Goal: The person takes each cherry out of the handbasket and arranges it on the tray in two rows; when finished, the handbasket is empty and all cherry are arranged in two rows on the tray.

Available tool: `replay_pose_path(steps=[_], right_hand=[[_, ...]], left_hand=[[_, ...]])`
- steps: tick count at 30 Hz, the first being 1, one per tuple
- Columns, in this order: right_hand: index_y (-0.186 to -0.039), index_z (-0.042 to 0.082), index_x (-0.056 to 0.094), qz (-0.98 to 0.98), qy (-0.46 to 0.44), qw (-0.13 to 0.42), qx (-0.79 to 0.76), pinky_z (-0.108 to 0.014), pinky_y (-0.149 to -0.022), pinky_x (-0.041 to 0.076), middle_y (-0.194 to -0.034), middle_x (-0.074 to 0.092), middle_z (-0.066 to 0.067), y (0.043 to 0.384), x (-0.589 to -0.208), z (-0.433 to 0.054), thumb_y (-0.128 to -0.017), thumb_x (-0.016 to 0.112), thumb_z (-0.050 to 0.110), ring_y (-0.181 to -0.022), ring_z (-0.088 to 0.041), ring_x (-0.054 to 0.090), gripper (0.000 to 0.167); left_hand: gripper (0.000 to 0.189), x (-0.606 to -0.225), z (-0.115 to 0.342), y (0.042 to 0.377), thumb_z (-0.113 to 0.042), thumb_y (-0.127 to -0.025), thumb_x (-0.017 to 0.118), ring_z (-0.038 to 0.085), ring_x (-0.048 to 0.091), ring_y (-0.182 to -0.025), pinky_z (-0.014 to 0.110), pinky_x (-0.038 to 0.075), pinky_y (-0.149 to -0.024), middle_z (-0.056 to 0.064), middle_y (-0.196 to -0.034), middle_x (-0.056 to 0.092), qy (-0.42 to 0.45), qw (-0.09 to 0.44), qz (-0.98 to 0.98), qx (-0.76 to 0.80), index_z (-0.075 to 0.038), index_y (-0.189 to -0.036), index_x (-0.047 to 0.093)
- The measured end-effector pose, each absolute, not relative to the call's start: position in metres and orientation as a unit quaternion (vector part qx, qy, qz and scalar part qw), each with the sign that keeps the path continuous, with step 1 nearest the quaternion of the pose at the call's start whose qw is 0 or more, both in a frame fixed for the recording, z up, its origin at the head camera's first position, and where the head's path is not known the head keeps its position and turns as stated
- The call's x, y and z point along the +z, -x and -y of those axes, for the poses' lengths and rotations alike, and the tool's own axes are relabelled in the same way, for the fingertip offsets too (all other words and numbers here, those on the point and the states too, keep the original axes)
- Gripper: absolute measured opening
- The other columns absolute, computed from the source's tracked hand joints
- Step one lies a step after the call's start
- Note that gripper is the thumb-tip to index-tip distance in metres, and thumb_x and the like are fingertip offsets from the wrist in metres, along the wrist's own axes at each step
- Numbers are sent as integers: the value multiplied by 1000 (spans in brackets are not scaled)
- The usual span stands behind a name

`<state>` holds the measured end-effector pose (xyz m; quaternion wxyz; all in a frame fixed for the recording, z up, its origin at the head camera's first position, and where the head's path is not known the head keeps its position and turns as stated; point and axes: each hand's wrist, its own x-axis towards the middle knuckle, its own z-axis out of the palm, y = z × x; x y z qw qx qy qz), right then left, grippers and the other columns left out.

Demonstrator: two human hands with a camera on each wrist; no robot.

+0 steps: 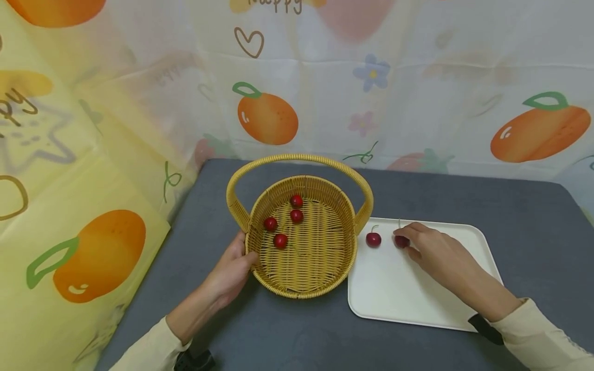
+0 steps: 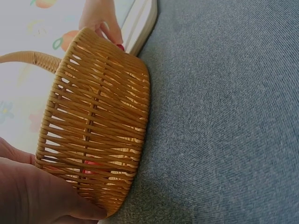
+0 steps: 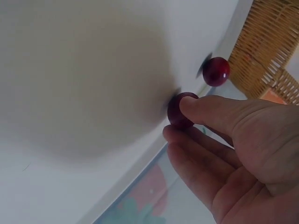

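Note:
A round wicker basket with a tall arched handle holds several red cherries in its left half. My left hand grips the basket's left side, with the thumb over the rim. To the right, my right hand is over a white tray and pinches a dark red cherry between thumb and fingers. Its stem points up in the head view. Another cherry with a stem sits on the tray, between that hand and the basket.
The basket and tray stand side by side on a grey cloth-covered table, the basket's right edge close to the tray's left edge. Behind them hangs a fruit-printed curtain, which continues down the left side.

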<state>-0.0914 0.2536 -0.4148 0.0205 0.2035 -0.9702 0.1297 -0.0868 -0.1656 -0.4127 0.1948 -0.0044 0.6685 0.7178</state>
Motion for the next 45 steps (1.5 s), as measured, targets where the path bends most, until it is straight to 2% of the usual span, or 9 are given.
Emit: replay_pose_path(steps=[6,13,18,21,25,31,34,40,45], right_hand=[[-119,9,75,970,-208,22,127,-51,-80,59,-119,71,-9,91,-415,-253,-85,83,-3,-97,-28,71,37],[-124,7,74,973,-197,17,117,-52,-80,59,-124,71,-15,88,-404,-253,-85,84,1,-106,-34,72,40],[-127,8,72,973,-194,27,122,-51,-74,59,-127,71,-15,81,-390,-250,-92,81,13,-106,-36,73,36],[-126,12,73,969,-200,61,132,-49,-69,58,-124,72,-10,73,-376,-241,-96,78,21,-95,-31,74,32],[-119,16,74,951,-242,122,151,-39,-62,56,-113,75,0,63,-354,-220,-94,77,21,-79,-16,70,25],[-115,19,75,915,-323,168,174,-34,-66,57,-108,74,8,57,-333,-177,-95,76,20,-86,-9,70,20],[-118,17,75,910,-344,155,175,-33,-68,58,-110,74,5,60,-326,-155,-97,74,21,-90,-11,71,21],[-127,15,74,917,-347,107,164,-30,-63,56,-113,73,2,75,-308,-112,-102,70,26,-79,-13,68,27],[-131,17,71,919,-356,78,153,-32,-70,57,-115,70,5,101,-297,-79,-102,69,17,-84,-14,68,29]], left_hand=[[72,-413,168,86,13,-95,38,31,30,-150,38,32,-118,21,-163,30,-1,202,-669,716,-2,-162,14],[75,-413,167,87,13,-95,37,34,32,-149,45,29,-120,22,-163,32,2,199,-670,715,-3,-164,14],[75,-414,167,87,14,-94,38,36,34,-147,44,34,-119,24,-162,33,-6,199,-672,713,-2,-164,15],[76,-414,168,86,13,-94,38,37,34,-148,45,33,-119,24,-163,32,-12,201,-676,709,-2,-164,13],[77,-415,170,86,12,-95,38,36,32,-149,47,31,-120,23,-164,30,-17,203,-678,706,-4,-165,12],[76,-415,171,86,12,-95,38,37,32,-149,47,30,-121,23,-164,30,-17,203,-679,705,-3,-165,11],[76,-416,171,87,12,-95,39,36,32,-149,47,29,-121,22,-164,30,-17,202,-679,706,-3,-165,12],[75,-418,169,88,12,-96,39,34,32,-148,49,27,-121,21,-163,31,-16,204,-676,708,-5,-165,14],[75,-418,170,88,12,-96,38,35,33,-147,49,28,-121,23,-161,32,-17,202,-675,709,-4,-164,13]])
